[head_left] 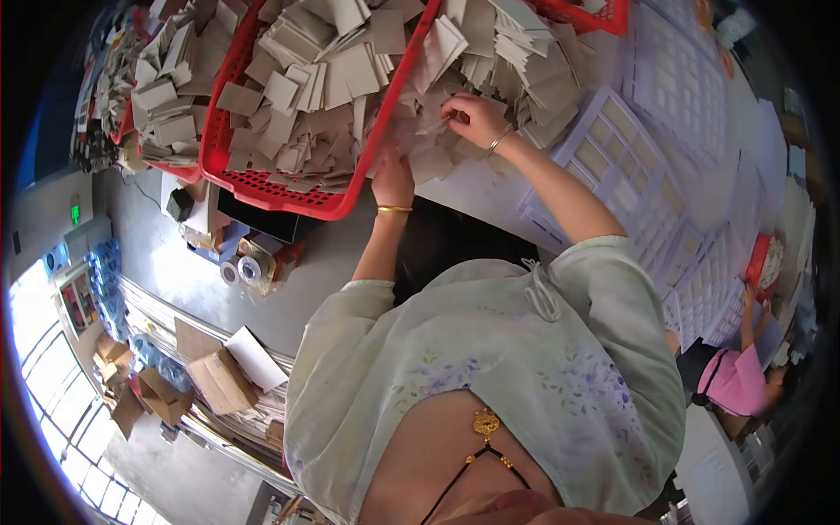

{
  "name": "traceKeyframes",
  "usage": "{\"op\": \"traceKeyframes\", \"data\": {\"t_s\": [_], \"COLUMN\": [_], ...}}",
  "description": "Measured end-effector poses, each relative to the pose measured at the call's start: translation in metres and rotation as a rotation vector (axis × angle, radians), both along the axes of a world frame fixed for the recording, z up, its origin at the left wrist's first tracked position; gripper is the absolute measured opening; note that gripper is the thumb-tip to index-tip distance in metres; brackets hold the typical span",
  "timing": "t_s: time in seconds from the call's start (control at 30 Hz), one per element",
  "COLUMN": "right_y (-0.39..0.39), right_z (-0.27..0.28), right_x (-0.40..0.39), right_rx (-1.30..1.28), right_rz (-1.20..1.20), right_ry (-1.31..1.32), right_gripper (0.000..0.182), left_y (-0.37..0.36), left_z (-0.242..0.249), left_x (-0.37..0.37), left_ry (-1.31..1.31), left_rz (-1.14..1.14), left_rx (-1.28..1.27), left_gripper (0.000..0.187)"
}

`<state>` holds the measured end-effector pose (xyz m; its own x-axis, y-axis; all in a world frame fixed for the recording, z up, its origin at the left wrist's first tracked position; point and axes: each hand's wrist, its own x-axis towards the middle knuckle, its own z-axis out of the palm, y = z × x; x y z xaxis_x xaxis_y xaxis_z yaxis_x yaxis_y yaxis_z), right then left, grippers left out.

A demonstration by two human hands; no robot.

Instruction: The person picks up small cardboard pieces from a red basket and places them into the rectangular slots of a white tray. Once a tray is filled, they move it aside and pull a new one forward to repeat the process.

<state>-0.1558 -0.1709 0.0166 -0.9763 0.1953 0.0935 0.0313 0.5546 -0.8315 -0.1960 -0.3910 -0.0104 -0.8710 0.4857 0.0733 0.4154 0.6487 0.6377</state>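
Note:
My left hand [393,181], with a gold bangle at the wrist, is at the right rim of the red basket [302,203]; its fingertips are blurred and hard to make out. My right hand [477,120], wearing a silver bangle, is over the pile of grey square pieces [534,83] on the table. Its fingers are curled together in a pinch, and what is between them is too small to name. More grey pieces [350,70] fill the red basket.
White gridded trays [612,166] lie to the right, with more stacked behind. Another red basket [171,166] stands at the left. A co-worker in a pink top [738,382] is at the far right. Cardboard boxes [220,381] sit on the lower left.

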Motion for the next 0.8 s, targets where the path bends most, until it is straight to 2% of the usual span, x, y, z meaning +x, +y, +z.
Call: {"op": "traceKeyframes", "data": {"t_s": [0.1,0.23,0.27,0.33,0.4,0.43,0.53,0.57,0.63,0.73,0.77,0.8], "right_y": [0.002,0.013,0.020,0.043,0.047,0.048,0.048,0.044,0.035,0.018,0.014,0.013], "right_z": [0.007,-0.009,-0.018,-0.025,0.001,0.010,0.010,0.005,0.000,0.013,0.007,0.008], "right_x": [0.026,0.103,0.131,0.196,0.245,0.265,0.316,0.329,0.343,0.331,0.329,0.326], "right_rx": [-0.165,-0.319,-0.375,-0.321,-0.397,-0.436,-0.316,-0.288,-0.244,-0.293,-0.382,-0.374], "right_rz": [-0.175,-0.544,-0.641,-0.838,-0.979,-1.048,-1.002,-0.973,-0.905,-0.895,-0.908,-0.874], "right_ry": [0.113,0.134,0.157,-0.014,0.021,0.042,0.018,-0.049,-0.180,-0.270,-0.167,-0.181], "right_gripper": [0.010,0.014,0.016,0.016,0.015,0.015,0.013,0.013,0.013,0.015,0.017,0.016], "left_y": [-0.004,0.026,0.041,0.071,0.100,0.113,0.149,0.158,0.173,0.190,0.194,0.196], "left_z": [0.001,0.023,0.037,0.049,0.050,0.059,0.035,0.029,0.025,0.011,0.008,0.006], "left_x": [0.007,0.028,0.037,0.059,0.081,0.091,0.108,0.111,0.115,0.117,0.118,0.119], "left_ry": [0.069,-0.057,-0.181,-0.406,-0.438,-0.534,-0.385,-0.446,-0.399,-0.304,-0.271,-0.238], "left_rz": [-0.049,-0.215,-0.266,-0.385,-0.525,-0.558,-0.864,-0.912,-1.025,-1.136,-1.154,-1.170], "left_rx": [0.130,0.234,0.298,0.376,0.356,0.337,0.287,0.235,0.079,-0.020,-0.033,-0.047], "left_gripper": [0.025,0.022,0.027,0.029,0.024,0.018,0.015,0.014,0.012,0.008,0.007,0.006]}}
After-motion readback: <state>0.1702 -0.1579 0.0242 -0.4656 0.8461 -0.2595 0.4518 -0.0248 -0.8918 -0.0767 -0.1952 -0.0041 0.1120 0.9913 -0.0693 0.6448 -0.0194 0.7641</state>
